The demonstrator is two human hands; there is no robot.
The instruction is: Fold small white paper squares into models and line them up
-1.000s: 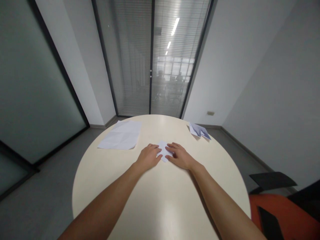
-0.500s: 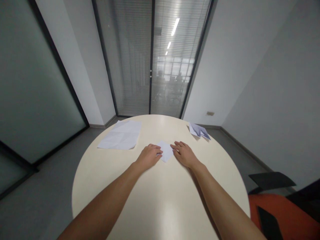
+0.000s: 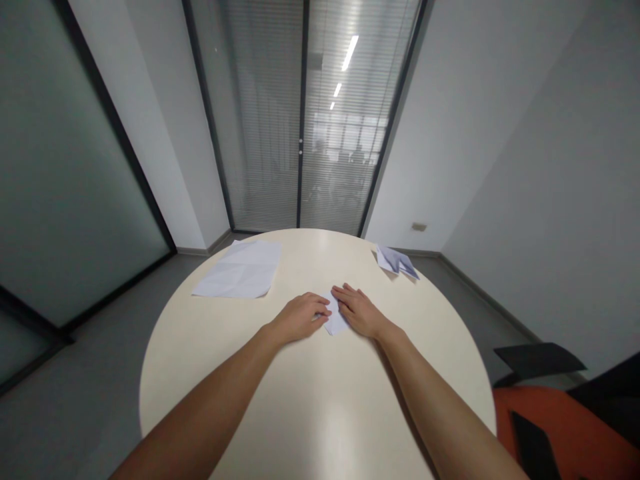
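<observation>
A small piece of folded white paper (image 3: 337, 325) lies on the round table between my two hands. My left hand (image 3: 301, 317) is at the paper's left side, its fingers bent and its thumb and fingertips closed on that edge. Lying over the paper's upper right part, my right hand (image 3: 361, 312) has its fingers stretched out and pressed flat. The fingers of both hands hide parts of the paper.
A large creased white sheet (image 3: 243, 270) lies at the table's far left. Near the far right edge sits a folded paper shape (image 3: 395, 259). The pale round table (image 3: 305, 413) has an orange chair (image 3: 545, 417) at its right. Glass panels with blinds (image 3: 270, 133) stand behind.
My right hand has moved left, from the paper's right edge onto its top. The paper sits slightly nearer to me, and more of it is covered. My left hand has shifted slightly nearer too.
</observation>
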